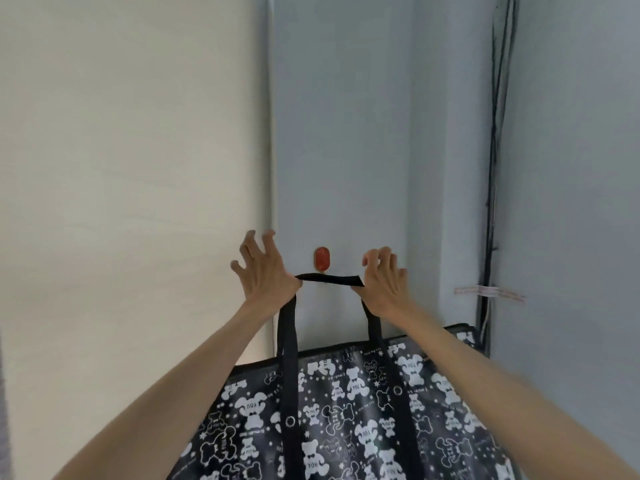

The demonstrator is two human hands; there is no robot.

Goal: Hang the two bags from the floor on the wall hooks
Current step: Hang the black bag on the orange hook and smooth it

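**Bag strap held level just under wall hook**

Left side: a cream panel [131, 168] fills the left part of the view and meets the grey-blue wall [363, 133] at a vertical edge.

Left hand [265, 275]: raised against the wall edge, fingers spread and curled, not closed. The black strap [327, 279] is caught at the base of the thumb. Whether the thumb presses down on it cannot be told from this angle.

Centre: a red oval hook [322, 259] is fixed to the wall. The strap runs taut and nearly level between the two hands, directly beneath the red plate. Whether it already rests on the hook's prong cannot be told; the prong is hidden behind the strap.

Right hand [382, 284]: fingers curled, pinching the right end of the strap between thumb and fingers.

Below: the bag [346, 410], black with a white bear print, hangs from the strap's two legs, off the floor and close to the wall under the hook. A metal eyelet shows on the left leg.

Right side: dark cables [493, 168] run down the wall, with a pale tape strip [490, 293] across them.
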